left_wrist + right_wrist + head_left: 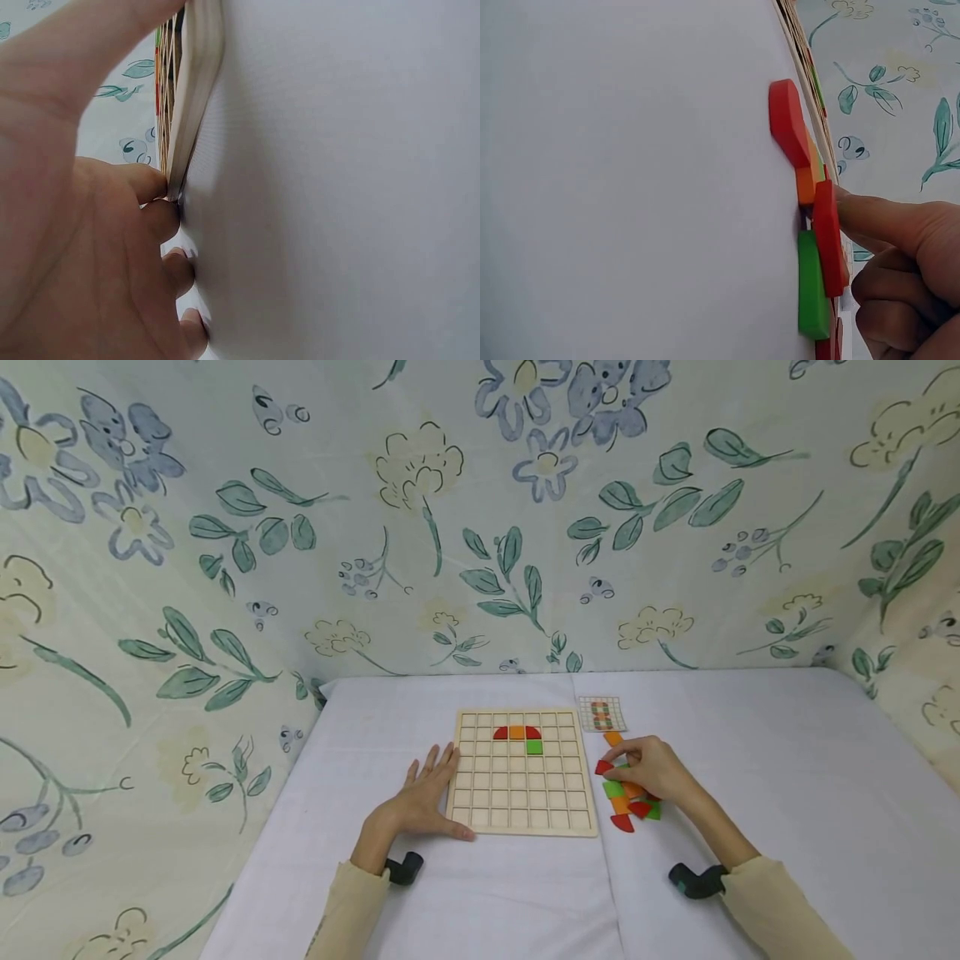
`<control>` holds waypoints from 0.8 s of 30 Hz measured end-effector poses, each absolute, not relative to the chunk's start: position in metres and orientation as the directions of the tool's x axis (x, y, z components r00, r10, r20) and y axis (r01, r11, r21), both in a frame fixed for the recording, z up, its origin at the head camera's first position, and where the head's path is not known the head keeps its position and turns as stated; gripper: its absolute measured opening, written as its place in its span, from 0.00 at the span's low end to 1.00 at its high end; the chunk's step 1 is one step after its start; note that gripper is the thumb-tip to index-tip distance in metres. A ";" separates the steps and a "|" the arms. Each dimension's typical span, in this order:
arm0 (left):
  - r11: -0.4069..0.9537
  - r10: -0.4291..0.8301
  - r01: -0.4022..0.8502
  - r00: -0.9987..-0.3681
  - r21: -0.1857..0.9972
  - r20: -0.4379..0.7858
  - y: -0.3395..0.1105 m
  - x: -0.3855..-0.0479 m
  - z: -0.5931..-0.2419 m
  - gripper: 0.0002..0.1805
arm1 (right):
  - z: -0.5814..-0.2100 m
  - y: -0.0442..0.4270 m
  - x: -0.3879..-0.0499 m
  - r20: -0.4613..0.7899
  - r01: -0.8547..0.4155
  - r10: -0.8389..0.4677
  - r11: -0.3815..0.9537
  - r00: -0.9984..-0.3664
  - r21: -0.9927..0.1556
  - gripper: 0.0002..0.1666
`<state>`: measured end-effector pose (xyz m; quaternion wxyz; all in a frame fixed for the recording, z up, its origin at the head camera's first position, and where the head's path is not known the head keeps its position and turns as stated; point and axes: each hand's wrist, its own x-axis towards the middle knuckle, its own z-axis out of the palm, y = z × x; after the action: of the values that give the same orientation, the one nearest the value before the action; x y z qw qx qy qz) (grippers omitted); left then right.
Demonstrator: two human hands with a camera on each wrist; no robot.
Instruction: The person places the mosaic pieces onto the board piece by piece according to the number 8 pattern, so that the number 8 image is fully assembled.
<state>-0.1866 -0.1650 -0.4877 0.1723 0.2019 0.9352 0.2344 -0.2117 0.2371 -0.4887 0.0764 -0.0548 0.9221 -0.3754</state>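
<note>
The square, light-wood grid board [522, 836] lies flat on the table between my hands. In its second row from the far edge, a red quarter-round piece [501, 733], an orange square piece [517, 732] and a second red quarter-round piece [533, 732] sit side by side. A green square piece [534, 747] occupies the cell on the near side of the second red piece.

My left hand [420, 803] braces the board at its left side. The fingers are spread wide; the index finger touches the side edge, and the thumb lies along the near edge by the corner.

Loose red, orange and green pieces [620, 805] lie in a cluster to the right of the board, some overlapping. My right hand [660, 770] is over this cluster. Thumb and index finger are set narrow beside a loose red piece [603, 767]; I cannot tell whether they grip it. The other fingers are curled in.

A small printed grid card [587, 703] lies beyond the cluster, near the board's far right corner. A black device [405, 868] is fitted at my left wrist and a matching black unit [697, 882] at my right. A white cloth [525, 893] covers the table; a floral curtain [420, 568] hangs behind.
</note>
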 end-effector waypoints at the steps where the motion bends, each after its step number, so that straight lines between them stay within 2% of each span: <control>1: 0.808 0.458 0.297 -0.859 0.508 -0.227 -0.165 -0.187 -0.488 0.78 | -0.489 0.237 -0.212 -0.100 -0.045 -0.161 0.711 -0.982 -0.702 0.17; 13: 0.809 0.458 0.296 -0.859 0.507 -0.229 -0.165 -0.186 -0.487 0.78 | -0.483 0.221 -0.218 -0.026 -0.159 -0.260 0.665 -0.965 -0.729 0.16; 24: 0.820 0.451 0.293 -0.859 0.492 -0.241 -0.164 -0.187 -0.488 0.77 | -0.477 0.177 -0.232 -0.046 -0.227 -0.383 0.635 -0.923 -0.738 0.10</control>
<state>-0.1874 -0.1639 -0.4876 0.1761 0.1984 0.9375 0.2251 -0.2322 0.1770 -0.4773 0.0996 -0.1698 0.8987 -0.3920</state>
